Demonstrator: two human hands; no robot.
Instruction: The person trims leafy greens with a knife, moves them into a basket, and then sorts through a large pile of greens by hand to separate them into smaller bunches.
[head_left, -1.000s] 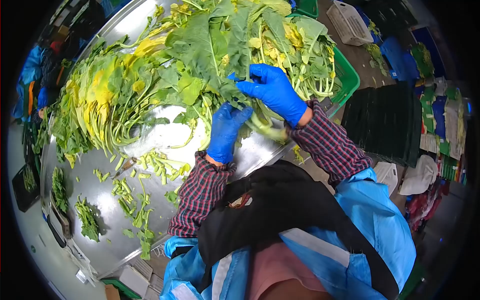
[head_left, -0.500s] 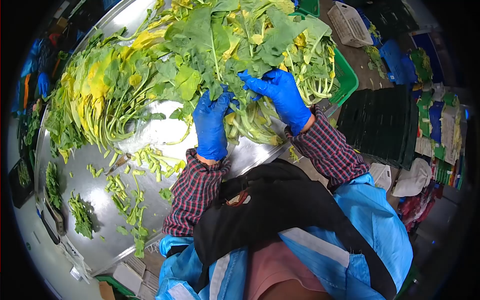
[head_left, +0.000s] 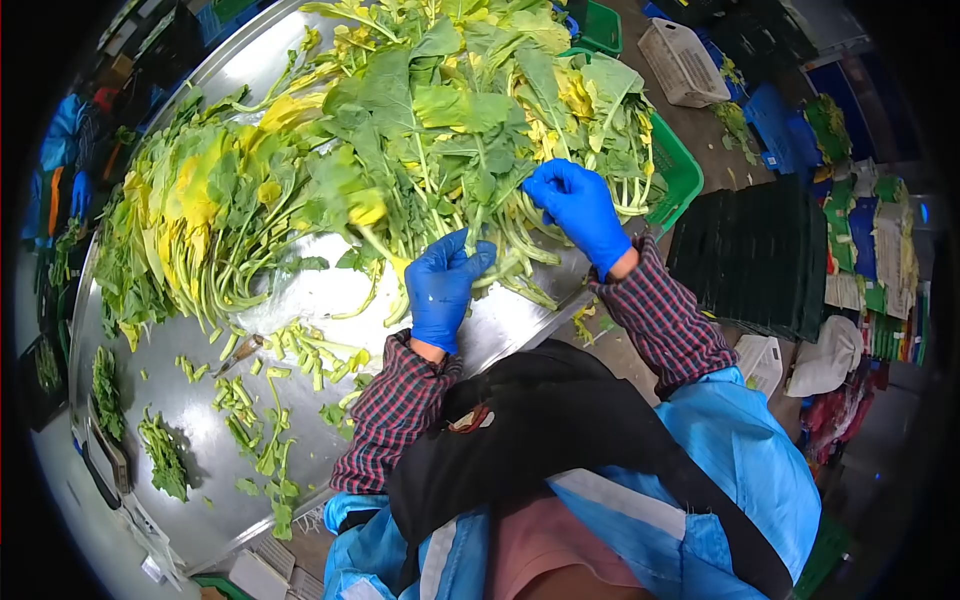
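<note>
In blue gloves, both my hands are over a pile of leafy greens (head_left: 390, 110) on a metal table (head_left: 350, 250). My left hand (head_left: 440, 285) is closed around the lower stalk of a leafy green (head_left: 480, 185), whose leaves point away from me. To the right, my right hand (head_left: 582, 212) has its fingers curled in a pinch beside the leaves; what is between the fingertips is hidden. Below the pile lie cut stem pieces (head_left: 305, 350) and a small knife (head_left: 240, 353).
A green crate (head_left: 680, 175) stands at the table's right edge, with dark stacked crates (head_left: 745, 260) nearer me. A white crate (head_left: 685, 62) is on the floor. Small leafy bunches (head_left: 163, 455) lie at the table's left. Another person's blue-gloved hand (head_left: 82, 192) shows far left.
My left hand has moved right and slightly down, now gripping a stalk. My right hand has shifted right and down, its fingers curled tighter. Some leaves in the pile have moved.
</note>
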